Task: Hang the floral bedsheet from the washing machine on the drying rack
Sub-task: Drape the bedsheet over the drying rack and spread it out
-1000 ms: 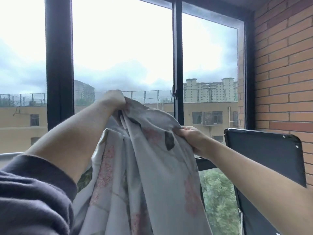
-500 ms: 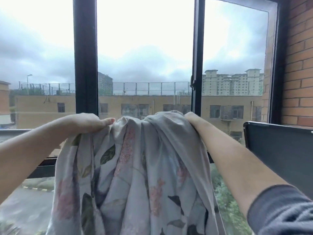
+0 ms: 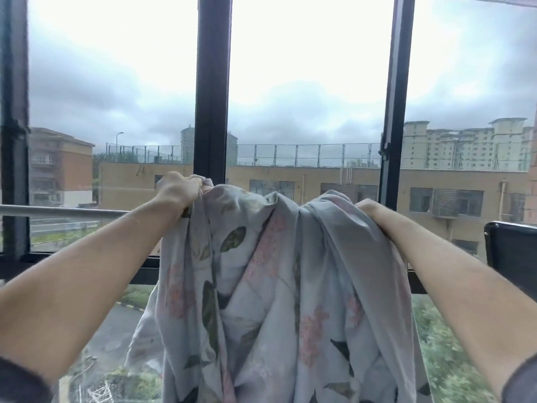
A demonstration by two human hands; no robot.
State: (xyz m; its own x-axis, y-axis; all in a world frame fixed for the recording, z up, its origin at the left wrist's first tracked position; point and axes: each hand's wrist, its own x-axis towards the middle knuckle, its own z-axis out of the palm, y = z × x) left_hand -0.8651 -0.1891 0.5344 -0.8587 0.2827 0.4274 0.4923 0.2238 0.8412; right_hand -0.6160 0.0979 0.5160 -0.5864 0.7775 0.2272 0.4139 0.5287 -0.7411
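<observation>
Before the window [image 3: 210, 82], the left hand [image 3: 178, 193] clenches the floral bedsheet [image 3: 290, 286]; the right hand [image 3: 368, 205] grip is hidden under cloth.

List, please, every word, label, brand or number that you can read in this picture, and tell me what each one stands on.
None: no readable text anywhere in view.
The floral bedsheet bears only printed leaves and blossoms.
The buildings beyond the window show no legible signs.

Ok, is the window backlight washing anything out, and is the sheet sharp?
Head view: sky blown out white up top; sheet, left hand and right hand softly lit, print readable; far-left frame and lower corners blurred.
</observation>
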